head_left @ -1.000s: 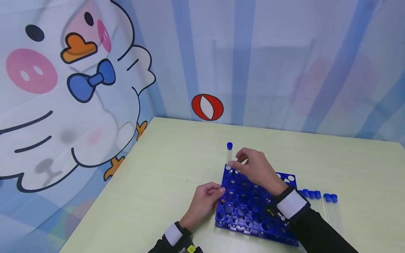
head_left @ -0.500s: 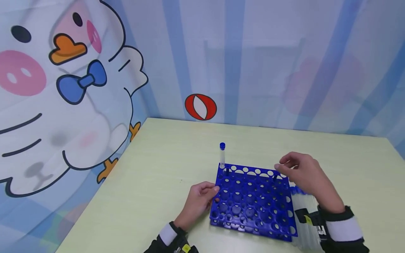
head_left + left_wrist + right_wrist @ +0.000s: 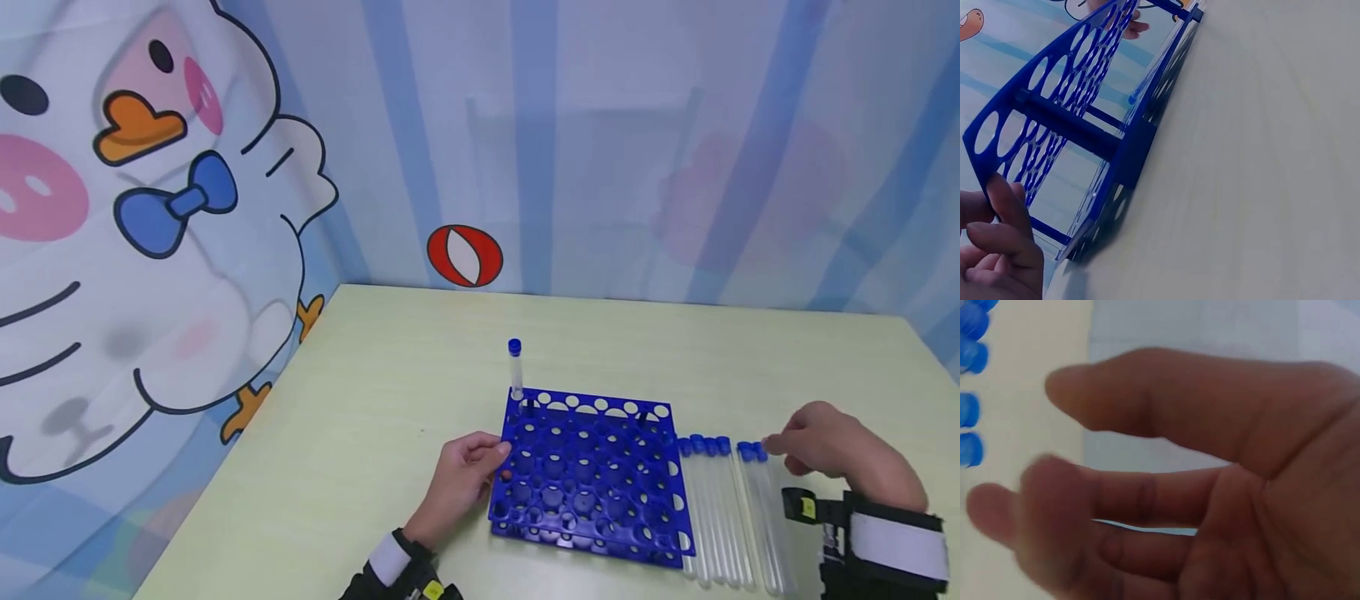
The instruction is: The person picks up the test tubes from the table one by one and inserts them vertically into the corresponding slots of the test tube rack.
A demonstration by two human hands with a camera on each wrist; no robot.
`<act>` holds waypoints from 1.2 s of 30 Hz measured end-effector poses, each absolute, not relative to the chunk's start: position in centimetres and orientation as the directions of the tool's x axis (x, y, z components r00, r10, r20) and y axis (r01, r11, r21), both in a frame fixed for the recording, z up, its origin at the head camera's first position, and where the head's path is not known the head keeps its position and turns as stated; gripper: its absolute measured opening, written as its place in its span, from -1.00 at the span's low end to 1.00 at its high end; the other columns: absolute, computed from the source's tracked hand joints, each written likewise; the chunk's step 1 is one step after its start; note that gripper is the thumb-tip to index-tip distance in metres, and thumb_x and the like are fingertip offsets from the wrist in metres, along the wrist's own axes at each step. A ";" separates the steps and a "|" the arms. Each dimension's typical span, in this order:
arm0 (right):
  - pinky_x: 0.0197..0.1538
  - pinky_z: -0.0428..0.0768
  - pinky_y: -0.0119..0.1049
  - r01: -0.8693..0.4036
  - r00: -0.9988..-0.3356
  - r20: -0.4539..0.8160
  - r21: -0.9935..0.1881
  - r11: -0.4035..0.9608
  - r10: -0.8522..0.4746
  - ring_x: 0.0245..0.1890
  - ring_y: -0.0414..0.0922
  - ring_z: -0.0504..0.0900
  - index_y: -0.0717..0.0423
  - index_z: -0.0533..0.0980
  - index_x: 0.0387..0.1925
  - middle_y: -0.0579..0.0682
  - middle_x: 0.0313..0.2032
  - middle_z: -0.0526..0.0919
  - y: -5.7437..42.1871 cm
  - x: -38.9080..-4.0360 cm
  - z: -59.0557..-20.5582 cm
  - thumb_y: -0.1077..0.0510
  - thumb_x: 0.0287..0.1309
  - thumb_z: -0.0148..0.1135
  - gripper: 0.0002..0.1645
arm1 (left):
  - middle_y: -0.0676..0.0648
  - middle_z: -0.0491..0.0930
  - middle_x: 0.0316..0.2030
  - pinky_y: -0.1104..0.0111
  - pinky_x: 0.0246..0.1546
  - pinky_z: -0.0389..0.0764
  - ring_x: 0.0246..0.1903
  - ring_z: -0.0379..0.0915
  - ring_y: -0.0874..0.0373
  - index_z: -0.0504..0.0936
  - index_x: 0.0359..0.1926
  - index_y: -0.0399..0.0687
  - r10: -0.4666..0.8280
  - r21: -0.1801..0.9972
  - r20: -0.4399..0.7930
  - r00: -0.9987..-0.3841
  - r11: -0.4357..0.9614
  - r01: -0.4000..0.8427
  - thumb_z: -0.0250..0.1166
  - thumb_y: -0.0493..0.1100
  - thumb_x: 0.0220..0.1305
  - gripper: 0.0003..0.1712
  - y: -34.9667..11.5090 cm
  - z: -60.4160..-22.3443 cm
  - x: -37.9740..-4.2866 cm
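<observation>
My left hand [image 3: 461,477] pinches the left edge of a blue test tube rack [image 3: 592,533] between thumb and fingers. In the left wrist view the fingertips grip the corner of its upper plate [image 3: 1004,106]. One blue-capped test tube [image 3: 516,372] stands upright in the far left corner hole. To the right of the rack, several capped test tubes [image 3: 712,508] lie side by side on the table. My right hand [image 3: 840,442] is beside the caps [image 3: 750,451] of the rightmost tubes. Its thumb and fingers are parted with nothing between them in the right wrist view.
The pale table [image 3: 390,375] runs back to a blue striped backdrop [image 3: 600,183] with a cartoon duck [image 3: 225,333] at the left. A narrow gap splits the lying tubes into two groups. The right wrist band [image 3: 896,546] is close to the tubes' right side.
My right hand has moved from the upright tube, rightward across the rack, to the caps of the lying tubes. My left hand stays on the rack's edge. The head view has shifted slightly.
</observation>
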State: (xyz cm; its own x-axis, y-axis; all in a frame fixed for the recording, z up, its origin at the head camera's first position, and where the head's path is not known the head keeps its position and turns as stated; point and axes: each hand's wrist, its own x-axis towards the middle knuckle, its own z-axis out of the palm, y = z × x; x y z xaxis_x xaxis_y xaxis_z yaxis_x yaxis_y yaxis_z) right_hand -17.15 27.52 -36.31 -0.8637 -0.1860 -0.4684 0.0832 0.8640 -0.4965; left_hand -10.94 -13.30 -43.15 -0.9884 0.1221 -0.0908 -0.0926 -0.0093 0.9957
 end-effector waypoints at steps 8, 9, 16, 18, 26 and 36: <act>-0.63 0.14 -0.39 0.156 -0.820 -0.545 -0.507 0.848 -0.175 -0.76 -0.27 0.04 -0.04 0.23 -0.84 -0.16 -0.81 0.19 27.6 -17.7 -39.0 0.27 -0.07 0.03 -0.64 | -0.02 0.60 -0.56 0.50 -0.77 0.25 -0.71 0.31 0.24 0.49 -0.14 -0.49 0.115 0.995 -0.095 -0.989 -0.011 -0.096 0.17 -0.22 0.27 -0.68 -13.4 -43.1 -10.7; -0.63 0.13 -0.38 0.154 -0.822 -0.541 -0.512 0.845 -0.178 -0.76 -0.26 0.04 -0.03 0.24 -0.84 -0.16 -0.82 0.18 27.7 -17.8 -39.2 0.29 -0.09 0.03 -0.66 | -0.02 0.60 -0.56 0.51 -0.77 0.25 -0.72 0.29 0.24 0.49 -0.14 -0.49 0.117 0.995 -0.091 -0.989 -0.015 -0.094 0.17 -0.22 0.27 -0.67 -13.4 -43.1 -10.7; -0.62 0.19 -0.39 0.162 -0.808 -0.561 -0.504 0.848 -0.179 -0.78 -0.26 0.12 0.04 0.32 -0.87 -0.14 -0.83 0.23 27.8 -18.0 -39.8 0.27 -0.13 0.06 -0.68 | -0.08 0.60 -0.54 0.50 -0.78 0.24 -0.73 0.27 0.22 0.50 -0.16 -0.47 0.133 0.996 -0.066 -0.989 -0.043 -0.072 0.19 -0.20 0.26 -0.67 -13.4 -43.1 -10.7; -0.62 0.19 -0.40 0.173 -0.805 -0.566 -0.510 0.843 -0.178 -0.78 -0.26 0.15 0.06 0.34 -0.87 -0.14 -0.83 0.26 27.8 -18.0 -40.0 0.26 -0.12 0.08 -0.68 | -0.08 0.60 -0.54 0.49 -0.78 0.24 -0.72 0.28 0.21 0.50 -0.16 -0.48 0.135 0.997 -0.065 -0.989 -0.041 -0.071 0.19 -0.20 0.26 -0.67 -13.4 -43.1 -10.7; -0.63 0.18 -0.41 0.181 -0.797 -0.576 -0.515 0.838 -0.181 -0.79 -0.27 0.13 0.04 0.33 -0.87 -0.15 -0.84 0.22 27.9 -17.8 -40.2 0.25 -0.10 0.08 -0.67 | -0.14 0.60 -0.52 0.49 -0.77 0.26 -0.69 0.32 0.21 0.49 -0.15 -0.50 0.140 0.996 -0.076 -0.987 -0.025 -0.080 0.15 -0.25 0.28 -0.70 -13.3 -43.1 -10.8; -0.61 0.23 -0.37 0.222 -0.838 -0.535 -0.514 0.829 -0.107 -0.76 -0.27 0.14 -0.03 0.17 -0.83 -0.16 -0.81 0.24 28.2 -17.5 -39.0 0.24 -0.02 0.05 -0.60 | -0.09 0.59 -0.54 0.50 -0.78 0.26 -0.69 0.32 0.21 0.49 -0.14 -0.51 0.139 0.996 -0.079 -0.987 -0.020 -0.083 0.15 -0.25 0.28 -0.69 -13.2 -43.1 -10.6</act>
State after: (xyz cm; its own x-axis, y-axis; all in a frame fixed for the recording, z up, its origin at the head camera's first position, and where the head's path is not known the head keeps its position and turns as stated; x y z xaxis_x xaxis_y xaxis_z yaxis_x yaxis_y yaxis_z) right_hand -17.54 28.24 -38.96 -0.8382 -0.1071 -0.5347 0.2218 0.8288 -0.5137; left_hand -10.65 -13.21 -43.07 -0.9872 0.1387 -0.0791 -0.0826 -0.0197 0.9964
